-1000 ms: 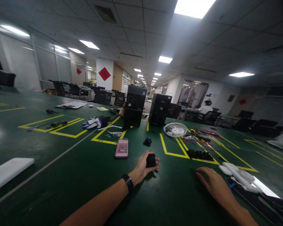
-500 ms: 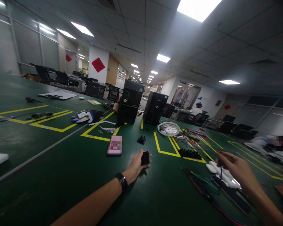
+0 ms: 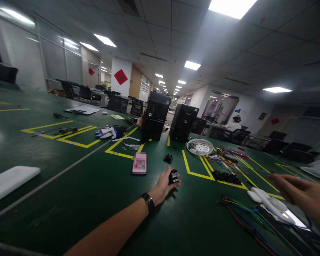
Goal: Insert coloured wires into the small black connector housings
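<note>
My left hand (image 3: 164,186), wearing a black watch, is closed around a small black plastic part (image 3: 174,176) with pale, slotted details. Just beyond it, another black part with upright prongs (image 3: 168,158) rests on the green table. At the right edge, my right hand (image 3: 301,193) is slightly blurred, its fingers pressed together; whatever they pinch cannot be made out. Below that hand lie a white handset-like device (image 3: 272,206) and a lit phone-like screen (image 3: 298,219). Loose red, green and blue wires (image 3: 240,213) spread across the table between my hands.
Two black computer towers (image 3: 156,115) stand at the back. A white round basket (image 3: 200,147), bundled wires (image 3: 226,156) and a row of black parts (image 3: 226,176) lie to the right. Left are a pink box (image 3: 139,163), gloves (image 3: 109,132) and a white slab (image 3: 13,181). A person (image 3: 233,124) sits beyond.
My right hand has moved right, away from the wires. My left hand has turned the black part so its slotted side shows. The view has swung slightly left.
</note>
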A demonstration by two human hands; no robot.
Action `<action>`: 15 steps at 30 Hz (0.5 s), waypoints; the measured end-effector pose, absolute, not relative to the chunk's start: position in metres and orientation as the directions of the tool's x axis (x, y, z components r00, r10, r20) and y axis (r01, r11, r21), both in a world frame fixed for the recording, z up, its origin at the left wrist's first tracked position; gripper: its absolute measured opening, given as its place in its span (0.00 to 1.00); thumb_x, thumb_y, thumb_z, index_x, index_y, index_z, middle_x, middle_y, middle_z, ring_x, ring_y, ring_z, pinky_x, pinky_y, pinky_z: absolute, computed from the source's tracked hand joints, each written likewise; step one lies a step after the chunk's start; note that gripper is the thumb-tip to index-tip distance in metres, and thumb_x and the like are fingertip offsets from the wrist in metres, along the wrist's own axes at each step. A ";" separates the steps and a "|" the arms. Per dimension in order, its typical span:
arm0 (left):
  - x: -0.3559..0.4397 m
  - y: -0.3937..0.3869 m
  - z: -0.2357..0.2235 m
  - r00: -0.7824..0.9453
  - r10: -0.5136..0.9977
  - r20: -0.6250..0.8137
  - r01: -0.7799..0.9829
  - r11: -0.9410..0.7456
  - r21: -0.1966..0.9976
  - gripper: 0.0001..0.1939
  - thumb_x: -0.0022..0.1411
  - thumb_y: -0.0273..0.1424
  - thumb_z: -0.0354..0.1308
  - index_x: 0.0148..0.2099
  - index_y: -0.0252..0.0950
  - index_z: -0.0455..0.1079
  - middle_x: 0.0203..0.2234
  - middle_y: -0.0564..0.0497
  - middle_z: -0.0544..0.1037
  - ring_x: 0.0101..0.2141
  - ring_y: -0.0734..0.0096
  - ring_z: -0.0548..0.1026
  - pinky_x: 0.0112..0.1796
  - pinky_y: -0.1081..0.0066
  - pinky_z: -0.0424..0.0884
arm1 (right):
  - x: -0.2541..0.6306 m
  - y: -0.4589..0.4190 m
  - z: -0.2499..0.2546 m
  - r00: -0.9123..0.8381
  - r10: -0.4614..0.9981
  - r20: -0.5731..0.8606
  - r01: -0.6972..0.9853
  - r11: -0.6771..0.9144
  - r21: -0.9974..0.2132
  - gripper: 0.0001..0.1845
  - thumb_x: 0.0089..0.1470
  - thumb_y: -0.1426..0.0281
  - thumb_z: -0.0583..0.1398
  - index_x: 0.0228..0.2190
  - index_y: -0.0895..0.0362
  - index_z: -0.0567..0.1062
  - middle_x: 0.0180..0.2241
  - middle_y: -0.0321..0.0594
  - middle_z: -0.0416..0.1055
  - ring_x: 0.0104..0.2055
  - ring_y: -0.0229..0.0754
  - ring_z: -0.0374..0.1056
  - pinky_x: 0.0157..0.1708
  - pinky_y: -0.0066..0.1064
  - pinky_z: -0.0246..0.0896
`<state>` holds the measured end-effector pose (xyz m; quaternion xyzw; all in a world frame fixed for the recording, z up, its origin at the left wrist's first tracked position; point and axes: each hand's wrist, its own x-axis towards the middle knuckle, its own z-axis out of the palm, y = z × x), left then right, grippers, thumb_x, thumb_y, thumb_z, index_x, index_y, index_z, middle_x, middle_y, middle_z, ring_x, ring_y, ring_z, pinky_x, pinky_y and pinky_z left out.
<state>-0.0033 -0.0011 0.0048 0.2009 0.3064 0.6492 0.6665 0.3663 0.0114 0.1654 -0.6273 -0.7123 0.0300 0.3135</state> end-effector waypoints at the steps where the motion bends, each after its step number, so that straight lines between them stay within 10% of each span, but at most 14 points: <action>1: -0.004 0.001 0.005 -0.038 0.989 -0.142 -0.761 0.063 0.646 0.19 0.64 0.43 0.49 0.45 0.31 0.62 0.33 0.41 0.76 0.29 0.65 0.77 0.35 0.64 0.74 | 0.347 0.008 0.164 0.010 0.927 0.374 0.849 0.190 -0.493 0.24 0.49 0.46 0.54 0.33 0.50 0.77 0.18 0.43 0.71 0.17 0.45 0.63 0.16 0.35 0.53; 7: -0.012 0.004 0.006 -0.064 0.998 -0.028 -0.789 -0.033 0.614 0.19 0.65 0.42 0.48 0.49 0.32 0.63 0.41 0.39 0.75 0.34 0.61 0.78 0.37 0.60 0.73 | 0.178 -0.004 0.085 -0.484 0.874 -0.045 0.481 0.223 -0.848 0.24 0.49 0.48 0.59 0.27 0.59 0.73 0.20 0.34 0.66 0.16 0.30 0.54 0.14 0.23 0.44; 15: -0.016 0.003 0.012 -0.081 0.996 0.021 -0.777 -0.076 0.625 0.16 0.66 0.38 0.49 0.49 0.33 0.66 0.46 0.39 0.75 0.39 0.63 0.77 0.43 0.63 0.70 | 0.120 0.005 0.014 -0.535 0.841 -0.083 0.136 -0.012 -0.991 0.25 0.48 0.48 0.61 0.30 0.60 0.70 0.17 0.27 0.60 0.12 0.26 0.47 0.11 0.21 0.36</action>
